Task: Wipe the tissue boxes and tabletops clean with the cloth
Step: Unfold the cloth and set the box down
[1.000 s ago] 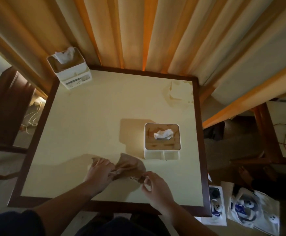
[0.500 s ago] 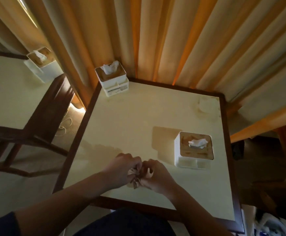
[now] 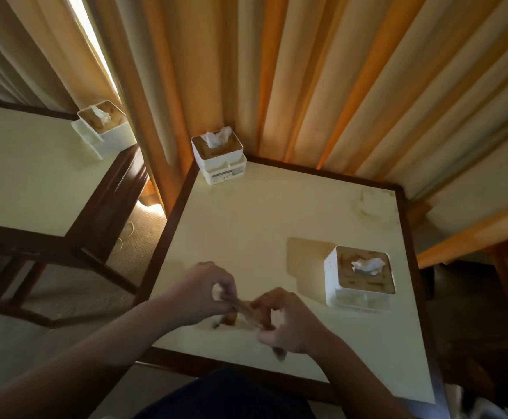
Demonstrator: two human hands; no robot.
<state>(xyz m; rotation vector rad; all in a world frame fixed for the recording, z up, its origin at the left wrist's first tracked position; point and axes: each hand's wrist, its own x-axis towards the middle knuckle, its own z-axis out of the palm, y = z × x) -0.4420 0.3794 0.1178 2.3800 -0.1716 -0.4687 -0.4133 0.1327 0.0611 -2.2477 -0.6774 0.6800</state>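
three tissue boxes (image 3: 359, 276), two tabletops (image 3: 258, 225)

On the near table (image 3: 277, 225), one tissue box (image 3: 359, 276) sits toward the right edge and another (image 3: 218, 154) at the far left corner, against the curtain (image 3: 322, 80). Left of it stands a second table (image 3: 20, 164), a third box (image 3: 104, 128) on its far right corner

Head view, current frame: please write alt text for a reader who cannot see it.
Both hands, left hand and right hand, grip a brown cloth stretched between them above a cream tabletop. Two tissue boxes sit on this table, near right and far corner; curtains hang behind.
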